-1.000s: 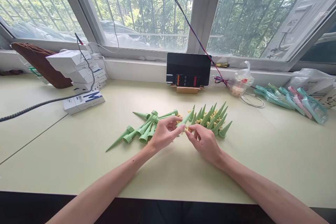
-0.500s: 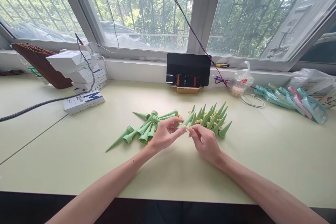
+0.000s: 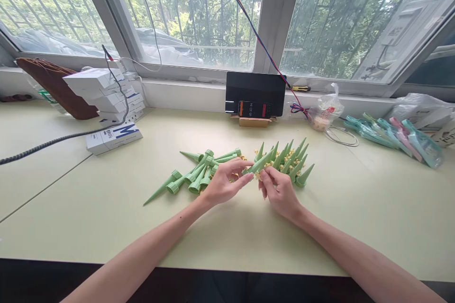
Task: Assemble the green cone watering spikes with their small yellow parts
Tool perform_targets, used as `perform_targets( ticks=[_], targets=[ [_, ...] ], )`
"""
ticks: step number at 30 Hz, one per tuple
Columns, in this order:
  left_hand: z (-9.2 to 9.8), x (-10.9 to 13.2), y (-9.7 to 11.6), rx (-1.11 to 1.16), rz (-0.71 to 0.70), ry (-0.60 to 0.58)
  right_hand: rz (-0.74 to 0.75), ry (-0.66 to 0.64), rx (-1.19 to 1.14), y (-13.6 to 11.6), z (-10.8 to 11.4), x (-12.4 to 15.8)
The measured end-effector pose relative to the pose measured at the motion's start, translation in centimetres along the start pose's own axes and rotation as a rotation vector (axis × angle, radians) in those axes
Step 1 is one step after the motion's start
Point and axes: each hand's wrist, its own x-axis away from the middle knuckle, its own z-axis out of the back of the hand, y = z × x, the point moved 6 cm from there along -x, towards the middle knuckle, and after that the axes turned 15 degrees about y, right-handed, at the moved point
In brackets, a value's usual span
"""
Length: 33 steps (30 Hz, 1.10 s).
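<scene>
My left hand (image 3: 223, 182) pinches the wide end of a green plastic cone spike (image 3: 258, 165) that points up and to the right. My right hand (image 3: 279, 189) is closed just below the spike, fingertips against its base, near small yellow pieces (image 3: 258, 176); whether it holds one I cannot make out. To the left lies a pile of long green spikes (image 3: 194, 175). Behind my right hand stands a cluster of upright green cones (image 3: 288, 161) mixed with yellow bits.
A pale green table (image 3: 106, 208) runs along a window. Stacked white boxes (image 3: 103, 92) and a grey braided cable (image 3: 53, 142) are at the left. A dark tablet (image 3: 255, 90) with a phone (image 3: 254, 109) leans at the sill. A plastic bag (image 3: 325, 111) and pastel clips (image 3: 394, 137) lie right.
The spike in my left hand has tilted up further toward the right. My right hand has moved slightly right and under its base.
</scene>
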Motion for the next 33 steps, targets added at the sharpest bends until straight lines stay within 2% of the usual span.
perform_targets(
  ticks=[8, 12, 16, 23, 27, 33],
  targets=[
    [-0.3, 0.0, 0.2, 0.064, 0.006, -0.055, -0.193, -0.068, -0.252, 0.3, -0.3, 0.0],
    [-0.6, 0.0, 0.6, 0.138, 0.017, -0.105, -0.263, -0.08, -0.307, 0.5, -0.3, 0.0],
    [-0.7, -0.1, 0.6, 0.148, 0.029, -0.088, -0.282, -0.075, -0.308, 0.7, -0.5, 0.0],
    [-0.3, 0.0, 0.1, 0.14, 0.118, 0.037, -0.09, -0.009, -0.162, 0.2, -0.3, 0.2],
    [0.1, 0.0, -0.1, 0.165, 0.157, 0.095, -0.01, 0.054, 0.005, -0.3, 0.2, 0.1],
    [0.2, 0.0, 0.0, 0.156, 0.188, 0.112, 0.16, 0.042, 0.208, -0.9, 0.2, -0.2]
  ],
)
